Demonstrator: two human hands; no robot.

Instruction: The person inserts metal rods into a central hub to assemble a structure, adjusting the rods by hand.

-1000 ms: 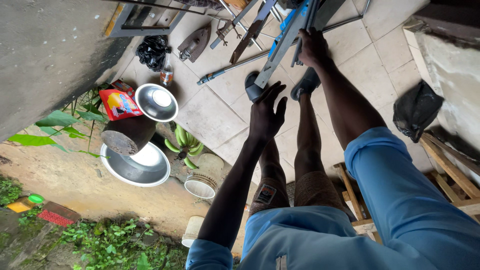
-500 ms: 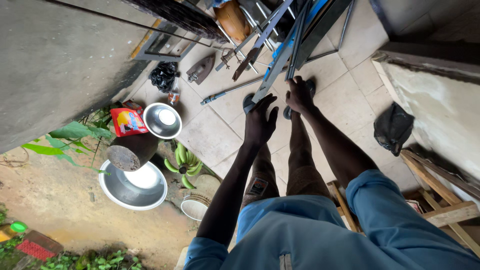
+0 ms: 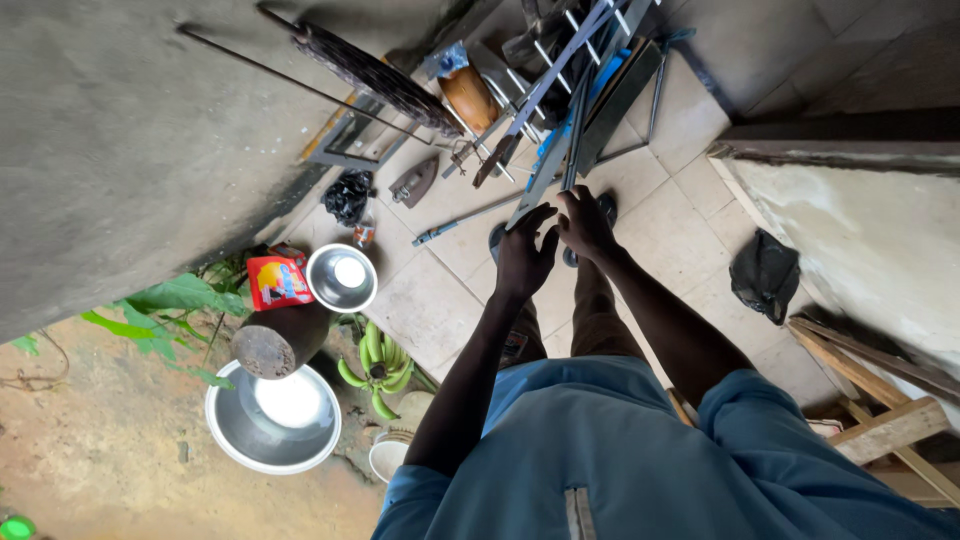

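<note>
Head view, entry: my right hand (image 3: 585,225) grips the long metal bar (image 3: 548,160), which runs up and away from it; my open left hand (image 3: 525,255) rests beside, fingers spread.

The left hand (image 3: 525,255) is now up beside the right hand (image 3: 585,225), almost touching it. Before, it hung lower, away from it. Its fingers now reach the end of the long metal bars (image 3: 560,150). The right hand grips those bars lower down than before. Both arms stretch out more.
</note>
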